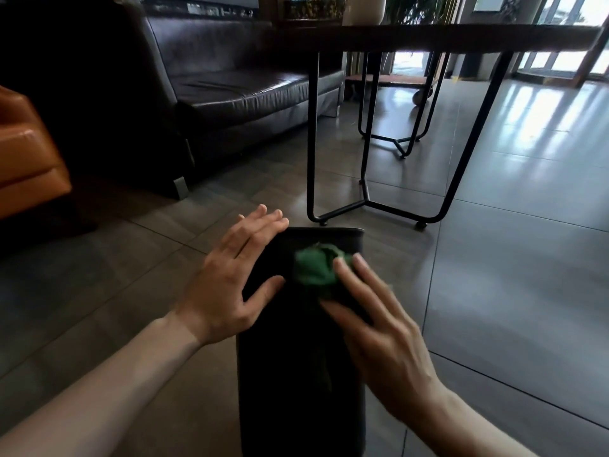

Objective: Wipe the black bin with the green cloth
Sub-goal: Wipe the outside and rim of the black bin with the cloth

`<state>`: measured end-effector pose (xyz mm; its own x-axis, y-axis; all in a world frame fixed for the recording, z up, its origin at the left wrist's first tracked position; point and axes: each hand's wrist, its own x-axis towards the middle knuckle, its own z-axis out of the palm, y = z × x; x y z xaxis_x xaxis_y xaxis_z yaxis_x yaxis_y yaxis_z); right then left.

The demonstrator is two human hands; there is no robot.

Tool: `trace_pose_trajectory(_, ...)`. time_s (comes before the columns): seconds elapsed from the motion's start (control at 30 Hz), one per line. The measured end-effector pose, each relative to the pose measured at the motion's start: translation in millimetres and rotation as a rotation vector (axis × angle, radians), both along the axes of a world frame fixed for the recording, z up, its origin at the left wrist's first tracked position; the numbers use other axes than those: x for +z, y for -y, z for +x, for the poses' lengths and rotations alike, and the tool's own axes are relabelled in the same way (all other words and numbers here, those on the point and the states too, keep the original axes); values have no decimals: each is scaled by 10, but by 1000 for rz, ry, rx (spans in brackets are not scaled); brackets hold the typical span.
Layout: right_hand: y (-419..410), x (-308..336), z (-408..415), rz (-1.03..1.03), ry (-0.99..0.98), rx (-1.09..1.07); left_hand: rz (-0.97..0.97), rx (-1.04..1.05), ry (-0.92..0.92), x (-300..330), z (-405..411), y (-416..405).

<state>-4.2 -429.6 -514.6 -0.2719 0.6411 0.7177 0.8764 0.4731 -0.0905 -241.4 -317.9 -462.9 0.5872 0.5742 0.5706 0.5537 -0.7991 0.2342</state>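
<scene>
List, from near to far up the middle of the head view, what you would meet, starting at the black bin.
black bin → green cloth pressed on it by the right hand → table legs → tabletop

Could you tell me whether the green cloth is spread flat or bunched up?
Bunched up: the cloth is a crumpled wad on the bin, pressed under the right hand's fingers.

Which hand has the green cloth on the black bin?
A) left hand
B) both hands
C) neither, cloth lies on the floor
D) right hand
D: the right hand presses the bunched green cloth against the black bin, while the left hand lies flat and open on the bin's left side, apart from the cloth.
</scene>
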Motion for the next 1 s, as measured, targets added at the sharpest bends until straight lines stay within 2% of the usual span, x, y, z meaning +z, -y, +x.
trace_pose_trajectory(0.07, -27, 26, -33, 8, 29, -12, -6, 4, 8, -4, 12, -3)
trace_pose_trajectory(0.17, 207, -254, -158, 54, 270, 191, -20, 17, 20, -4, -5, -22)
trace_pose_trajectory(0.23, 414, -462, -242, 67, 479, 243, -34, 17, 29, -4, -34, -21)
trace_pose_trajectory(0.3, 467, -493, -209, 50, 544, 261, -42, 9, 33, -10, -48, -16)
trace_pose_trajectory(0.37, 371, -395, -107, 17, 412, 257, -54, 25, 46, -12, -61, -15)
trace_pose_trajectory(0.47, 173, -173, -2, -46, 106, 57, -74, 56, 69, 7, -90, -14)
trace_pose_trajectory(0.53, 123, -92, -8, -75, 12, -39, -77, 62, 64, 7, -95, -2)
trace_pose_trajectory(0.6, 204, -168, -41, -33, 92, 50, -84, 67, 66, 2, -100, 4)
trace_pose_trajectory(0.67, 379, -359, -119, 24, 277, 214, -85, 61, 64, 2, -112, 2)
trace_pose_trajectory(0.73, 550, -511, -221, 32, 463, 272, -76, 45, 61, 4, -134, 10)
trace_pose_trajectory(0.8, 548, -501, -195, 26, 487, 279, -77, 37, 69, 3, -137, 9)
trace_pose_trajectory(0.87, 413, -367, -126, -15, 316, 234, -90, 51, 78, 2, -131, 8)
trace_pose_trajectory(0.93, 210, -160, -54, -45, 91, 75, -93, 55, 81, 6, -119, 11)
trace_pose_trajectory(1.0, 48, 24, -54, -67, -54, -59, -84, 52, 75, 8, -106, 21)
